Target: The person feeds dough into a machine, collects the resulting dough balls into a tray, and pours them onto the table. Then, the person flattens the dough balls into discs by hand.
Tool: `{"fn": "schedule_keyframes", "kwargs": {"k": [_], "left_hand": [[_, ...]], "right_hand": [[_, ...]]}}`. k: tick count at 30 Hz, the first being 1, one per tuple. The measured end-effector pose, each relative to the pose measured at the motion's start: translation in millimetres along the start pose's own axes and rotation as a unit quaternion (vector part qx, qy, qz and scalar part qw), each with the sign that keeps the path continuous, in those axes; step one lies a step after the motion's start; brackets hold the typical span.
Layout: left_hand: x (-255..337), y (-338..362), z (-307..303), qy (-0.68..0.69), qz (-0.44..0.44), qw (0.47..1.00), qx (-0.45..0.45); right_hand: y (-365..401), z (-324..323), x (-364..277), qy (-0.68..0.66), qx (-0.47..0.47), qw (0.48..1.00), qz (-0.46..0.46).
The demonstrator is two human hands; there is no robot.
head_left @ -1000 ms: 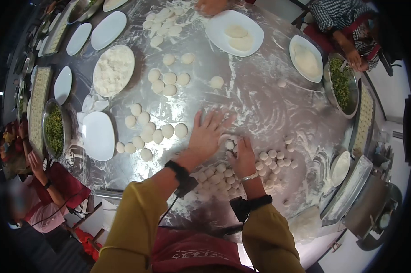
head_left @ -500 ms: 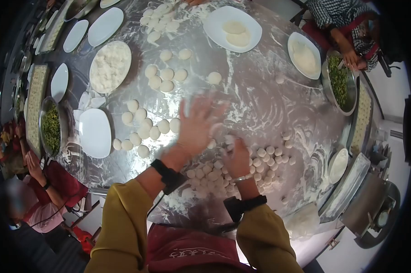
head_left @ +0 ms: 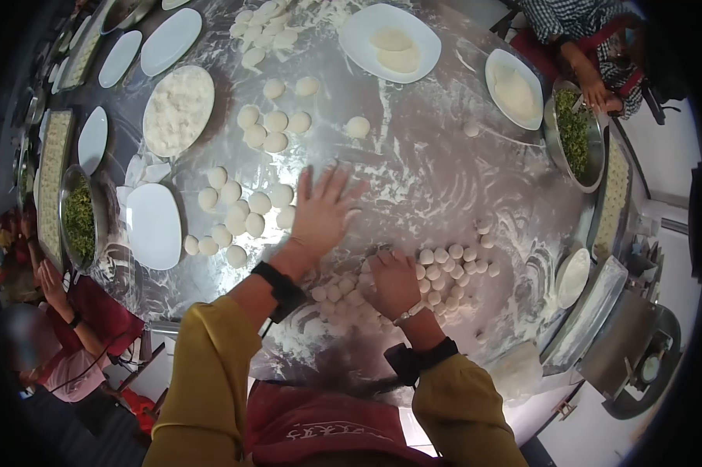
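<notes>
Left hand (head_left: 320, 216) flat on the floured table (head_left: 444, 171), fingers spread, beside the dough rounds (head_left: 259, 202). Right hand (head_left: 393, 282) curls over the small dough balls (head_left: 441, 254), fingers together; grip unclear. Press evenly with your palm; pick one ball only.

Bright overhead glare, fisheye edges dark, warped.

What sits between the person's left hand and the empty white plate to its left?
Head view: a cluster of flattened dough rounds lies on the floured table between left hand and empty white plate.
</notes>
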State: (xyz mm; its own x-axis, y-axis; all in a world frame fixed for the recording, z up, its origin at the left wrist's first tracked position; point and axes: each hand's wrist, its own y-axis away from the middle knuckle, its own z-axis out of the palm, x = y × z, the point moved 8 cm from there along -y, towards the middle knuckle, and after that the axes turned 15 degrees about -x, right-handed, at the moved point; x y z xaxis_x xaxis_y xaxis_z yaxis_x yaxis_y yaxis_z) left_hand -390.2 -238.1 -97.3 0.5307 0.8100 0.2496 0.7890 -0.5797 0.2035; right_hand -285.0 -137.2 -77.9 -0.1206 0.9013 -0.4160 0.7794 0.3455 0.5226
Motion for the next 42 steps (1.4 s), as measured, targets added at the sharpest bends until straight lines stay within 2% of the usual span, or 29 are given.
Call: {"fn": "schedule_keyframes", "kwargs": {"k": [2,6,10,12,15,17,18,20,21,24,26,29,30,32,33,36,39,41,42], "left_hand": [[-14,7,-4,-0.002,-0.011,1.000,-0.002],[-17,19,-21,0.019,-0.025,0.999,0.036],[1,41,7,0.160,0.085,0.983,-0.027],[21,58,38,0.256,0.146,0.952,-0.085],[46,75,28,0.365,0.102,0.908,-0.178],[45,74,10,0.498,0.031,0.844,-0.197],[44,75,9,0.560,-0.003,0.803,-0.205],[49,76,7,0.469,0.049,0.860,-0.196],[51,76,5,0.421,0.075,0.884,-0.189],[45,81,13,0.626,0.027,0.754,-0.195],[48,85,6,0.692,0.053,0.701,-0.165],[57,90,-3,0.752,0.061,0.642,-0.137],[59,91,-5,0.766,0.059,0.627,-0.131],[64,95,-3,0.733,0.063,0.664,-0.133],[67,94,-11,0.716,0.065,0.682,-0.134],[75,95,-40,0.564,0.080,0.809,-0.146],[80,97,-44,0.495,0.117,0.856,-0.086],[82,99,-45,0.481,0.121,0.865,-0.078],[84,101,-45,0.473,0.124,0.869,-0.074]], "right_hand": [[-1,-4,-2,-0.006,0.043,0.999,-0.019],[-2,3,4,-0.015,0.049,0.999,-0.018],[6,1,15,-0.029,0.056,0.998,-0.025],[7,2,23,-0.071,0.068,0.995,-0.024],[11,0,33,-0.163,0.110,0.981,-0.001],[24,-8,33,-0.207,0.145,0.967,0.035],[26,-11,30,-0.254,0.120,0.959,0.042],[30,-16,23,-0.345,0.071,0.934,0.055],[34,-17,25,-0.386,0.090,0.917,0.050],[47,-19,28,-0.492,0.134,0.860,0.029],[56,-26,27,-0.542,0.147,0.827,0.009],[62,-30,16,-0.529,0.167,0.829,-0.070],[66,-37,12,-0.487,0.173,0.853,-0.067],[76,-58,0,-0.400,0.184,0.896,-0.058],[79,-61,-2,-0.394,0.191,0.897,-0.057],[85,-61,-5,-0.380,0.203,0.901,-0.053],[88,-52,-3,-0.373,0.192,0.907,-0.041],[91,-47,-1,-0.366,0.179,0.913,-0.020],[93,-41,4,-0.400,0.184,0.898,-0.007]]}}
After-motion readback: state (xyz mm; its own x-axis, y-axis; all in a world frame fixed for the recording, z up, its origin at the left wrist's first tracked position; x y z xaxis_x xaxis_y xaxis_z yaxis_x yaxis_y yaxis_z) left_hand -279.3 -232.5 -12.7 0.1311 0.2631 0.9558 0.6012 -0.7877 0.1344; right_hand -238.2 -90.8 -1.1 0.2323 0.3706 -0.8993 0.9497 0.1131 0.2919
